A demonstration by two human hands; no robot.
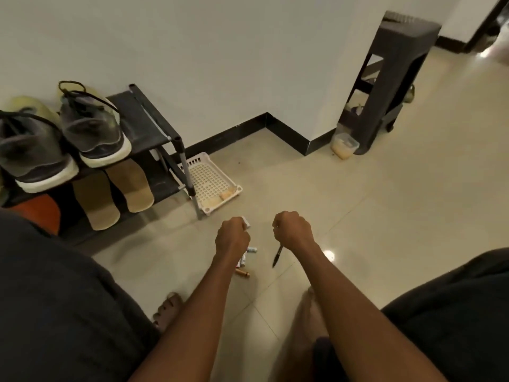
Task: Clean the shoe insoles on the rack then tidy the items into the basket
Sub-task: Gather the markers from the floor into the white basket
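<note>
Two fists hang over the pale glossy tiled floor (pixel 385 188), each already loaded: the right hand (pixel 293 228) is curled round a slim dark pen (pixel 277 256) whose tip points down and back toward the person, and the left hand (pixel 232 235) is curled round a small white stick-like item (pixel 246 222), only its end showing past the knuckles. Just beneath the left wrist a little heap of short marker-like tubes, white and tan, (pixel 245 263) lies on the floor, so gathering looks only partly done. Ahead of both hands, near but apart, sits the white perforated plastic basket (pixel 209 177), touching the leg of the low black fabric shoe rack (pixel 146 125); only a couple of small pale scraps, too small to identify, show at its near rim, so most of the tidying seems left. Further left, a pair of tan flat shoe insoles (pixel 113 193) rests on the rack's lower shelf below grey lace-up sneakers (pixel 91 125). Whether the insoles have been cleaned cannot be told, though picking up loose items suggests the later stage.
</note>
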